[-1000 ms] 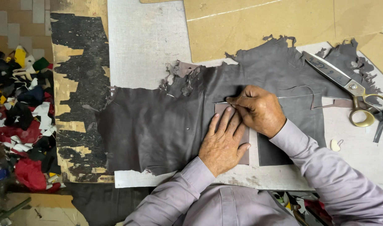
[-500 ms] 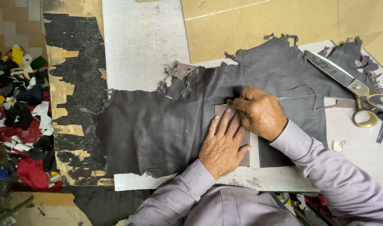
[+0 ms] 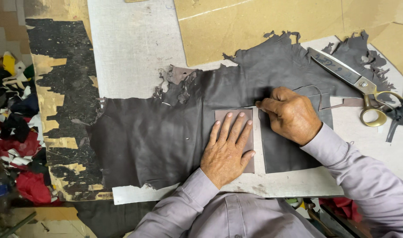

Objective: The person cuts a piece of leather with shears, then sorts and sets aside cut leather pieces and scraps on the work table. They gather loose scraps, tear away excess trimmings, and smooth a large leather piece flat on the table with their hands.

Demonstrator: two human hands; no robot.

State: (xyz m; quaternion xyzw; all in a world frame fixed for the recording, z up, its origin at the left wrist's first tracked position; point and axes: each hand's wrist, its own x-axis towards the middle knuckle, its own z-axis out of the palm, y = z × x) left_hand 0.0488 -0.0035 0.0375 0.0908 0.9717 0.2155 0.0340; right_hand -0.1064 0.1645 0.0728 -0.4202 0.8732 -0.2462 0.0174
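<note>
Two hands are working on a big dark sheet of leather (image 3: 166,136) in the head view. That leather is lying flat on a pale board (image 3: 135,57) and is spreading from the middle out to the right, with torn, ragged edges along its top.

A small brownish rectangle piece (image 3: 250,115) is sitting on the leather near the middle. The left hand (image 3: 227,152) is lying open and flat on this piece, with its fingers stretched out and pointing up, pressing it down. It is not gripping anything.

The right hand (image 3: 290,115) is sitting just beside the top right corner of the piece. Its fingers are curled in tight, and the fingertips are pinching together at the edge of the piece. Something small may be in that pinch, but it is too hidden to tell what.

A thin cut line is running down the leather just right of the piece, so a dark square part (image 3: 294,156) is lying under the right wrist.

Both arms are wearing light purple sleeves (image 3: 351,176).

Big scissors (image 3: 349,81) with gold handles are lying open on the right, touching the leather's far edge, well apart from the hands.

Brown cardboard (image 3: 263,26) is lying at the top. A pile of colourful scraps (image 3: 16,132) is sitting far off on the left.
</note>
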